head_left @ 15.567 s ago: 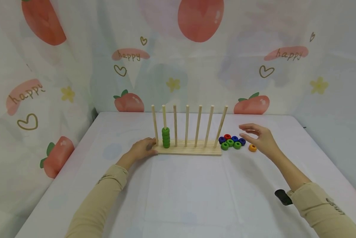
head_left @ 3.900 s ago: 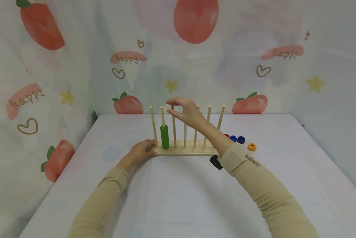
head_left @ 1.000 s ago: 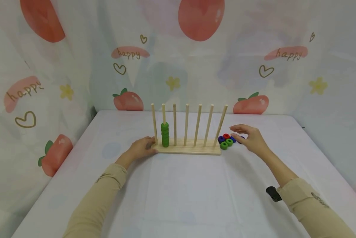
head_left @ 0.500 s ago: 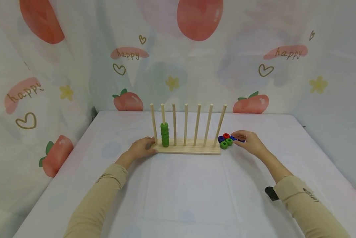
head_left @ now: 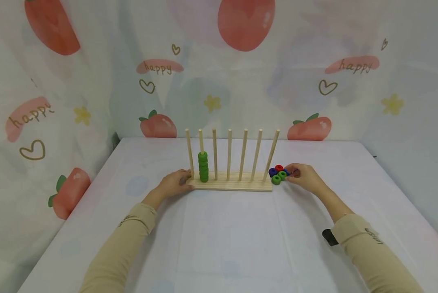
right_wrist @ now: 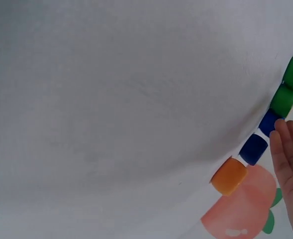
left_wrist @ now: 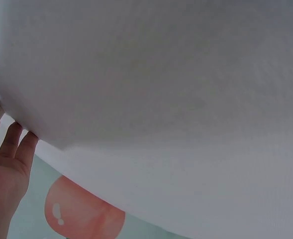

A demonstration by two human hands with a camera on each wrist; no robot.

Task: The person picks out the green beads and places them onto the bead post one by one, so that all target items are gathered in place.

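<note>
My left hand (head_left: 173, 184) holds the left end of a wooden peg rack (head_left: 233, 186), thumb in front and fingers behind. In the left wrist view, its fingers (left_wrist: 9, 139) reach the wood at the edge. Several green beads (head_left: 203, 167) are stacked on the second peg from the left. At the rack's right end, my right hand (head_left: 303, 177) reaches to the loose beads, thumb and fingers parted beside a green bead (head_left: 282, 175). A blue bead (right_wrist: 270, 122) lies at those fingertips in the right wrist view. No firm grip shows.
Another green bead (head_left: 276, 179), a dark blue bead (head_left: 272, 172) and a red bead (head_left: 279, 167) lie against the rack's right end. An orange bead (right_wrist: 229, 176) and a dark blue bead (right_wrist: 253, 149) lie farther out. Printed cloth (head_left: 211, 73) stands behind the white table (head_left: 233, 236).
Over the last second my right hand has moved left and down to the beads. Since the oldest frame, the green stack has grown and fewer green beads lie loose. My left hand has stayed put.
</note>
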